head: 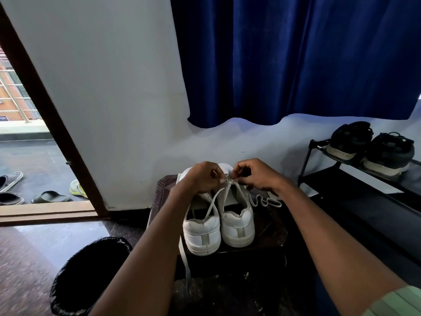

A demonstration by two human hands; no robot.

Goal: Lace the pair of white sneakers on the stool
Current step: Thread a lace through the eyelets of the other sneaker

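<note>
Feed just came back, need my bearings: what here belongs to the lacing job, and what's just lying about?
Job: left hand, right hand, white sneakers, lace, stool.

Lying about: black bin, black shoes on rack, slippers, blue curtain.

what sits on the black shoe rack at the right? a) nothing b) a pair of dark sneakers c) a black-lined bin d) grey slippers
b: a pair of dark sneakers with pale soles rests on the top shelf of the black metal shoe rack, heels toward the camera.
</note>
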